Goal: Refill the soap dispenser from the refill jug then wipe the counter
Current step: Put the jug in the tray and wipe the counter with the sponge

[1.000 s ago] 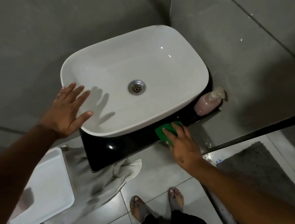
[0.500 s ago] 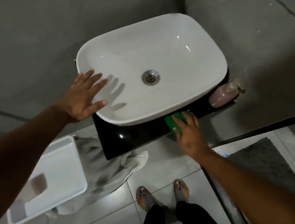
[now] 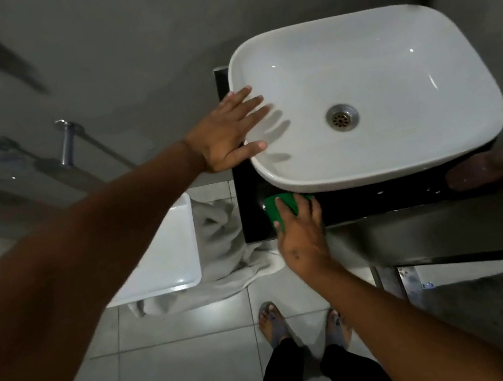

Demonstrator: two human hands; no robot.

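A white basin (image 3: pixel 403 146) sits on a black counter (image 3: pixel 379 198). My left hand (image 3: pixel 226 134) lies flat with spread fingers on the basin's left rim. My right hand (image 3: pixel 301 232) presses a green sponge (image 3: pixel 275 211) onto the counter's front left part, just under the basin's edge. At the counter's right end a pinkish soap dispenser (image 3: pixel 475 172) lies blurred. The refill jug is not in view.
A white tub (image 3: pixel 167 255) and a crumpled pale towel (image 3: pixel 226 245) rest on the tiled floor left of the counter. Chrome fittings (image 3: pixel 67 142) stick out from the left wall. A grey mat (image 3: pixel 494 315) lies at the lower right, near my sandalled feet (image 3: pixel 301 326).
My right hand has slid the green sponge leftward along the counter, from near the dispenser side to the front left part. My left hand stayed on the basin rim. The view panned left.
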